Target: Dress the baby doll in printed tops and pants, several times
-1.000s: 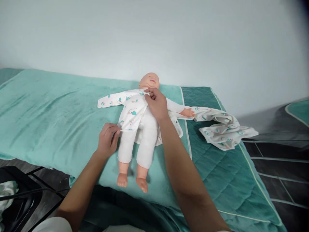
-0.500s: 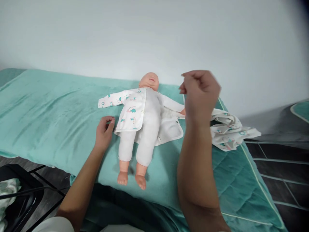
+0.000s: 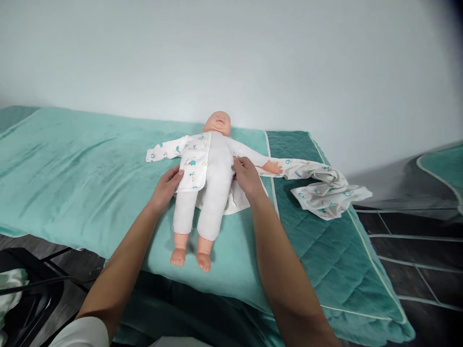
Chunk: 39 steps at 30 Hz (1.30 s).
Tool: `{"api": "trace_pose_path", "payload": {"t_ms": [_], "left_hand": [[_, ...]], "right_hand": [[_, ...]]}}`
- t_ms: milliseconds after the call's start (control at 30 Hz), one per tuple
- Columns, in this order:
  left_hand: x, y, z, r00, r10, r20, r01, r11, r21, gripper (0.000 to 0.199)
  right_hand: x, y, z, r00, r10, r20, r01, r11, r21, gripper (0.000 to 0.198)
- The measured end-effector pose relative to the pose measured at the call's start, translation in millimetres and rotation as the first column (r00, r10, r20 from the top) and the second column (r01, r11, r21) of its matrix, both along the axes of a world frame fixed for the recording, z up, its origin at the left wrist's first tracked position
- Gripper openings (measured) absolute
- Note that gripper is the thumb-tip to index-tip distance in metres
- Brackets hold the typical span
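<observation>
A baby doll (image 3: 220, 193) lies on its back, its head toward the wall and its bare feet toward me. A white shirt with a small print (image 3: 193, 161) covers one arm and half the chest; its other half lies spread under the doll on the right. My left hand (image 3: 167, 187) is closed at the doll's left-hand side, thumb over the shirt's edge. On the opposite side, my right hand (image 3: 248, 176) grips at the doll's waist, its fingertips partly hidden. The doll's uncovered arm stretches right, its hand (image 3: 273, 167) bare.
A crumpled printed garment (image 3: 329, 193) lies on the quilted dark green cover (image 3: 318, 260) at right. Smooth light green cloth (image 3: 90, 173) spreads left. The wall (image 3: 231, 58) rises behind. A black chair (image 3: 39, 299) holding cloth stands at lower left.
My right hand has come down and left from the air to the doll's side. My left hand has moved right and slightly up, onto the shirt's edge. The view has shifted slightly.
</observation>
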<state>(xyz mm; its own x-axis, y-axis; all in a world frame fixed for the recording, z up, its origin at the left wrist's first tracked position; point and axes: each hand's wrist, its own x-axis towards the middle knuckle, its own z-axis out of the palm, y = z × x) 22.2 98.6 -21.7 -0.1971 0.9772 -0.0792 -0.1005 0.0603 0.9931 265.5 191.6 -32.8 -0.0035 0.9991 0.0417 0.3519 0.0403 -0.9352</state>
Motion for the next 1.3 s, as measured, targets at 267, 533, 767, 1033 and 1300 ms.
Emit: {"api": "trace_pose_path", "payload": {"t_ms": [267,533,767,1033,1300], "left_hand": [[-9,-12,4.1,0.965,-0.039,0.258,0.051,0.998,-0.038,0.054],[5,-47,9.8,0.986,0.032,0.164,-0.013,0.993,-0.114,0.06],[5,-66,13.3,0.997,0.069,0.018,-0.067,0.993,-0.094,0.056],[-6,-45,25.5,0.773,0.351,-0.529,-0.261,0.935,0.238,0.045],[94,58,78.8,0.234,0.094,-0.968,0.514,0.833,0.205,0.031]], "right_hand": [[-18,-7,-1,0.904,0.196,-0.381,-0.24,0.968,-0.07,0.044],[-16,-4,-9,0.894,0.274,-0.355,-0.281,0.959,0.033,0.041],[-9,-6,-2,0.869,0.373,-0.325,-0.388,0.922,0.022,0.034],[64,31,14,0.926,0.017,-0.378,0.028,0.993,0.113,0.022],[95,51,-33,0.888,-0.365,-0.28,0.402,0.912,0.084,0.034]]}}
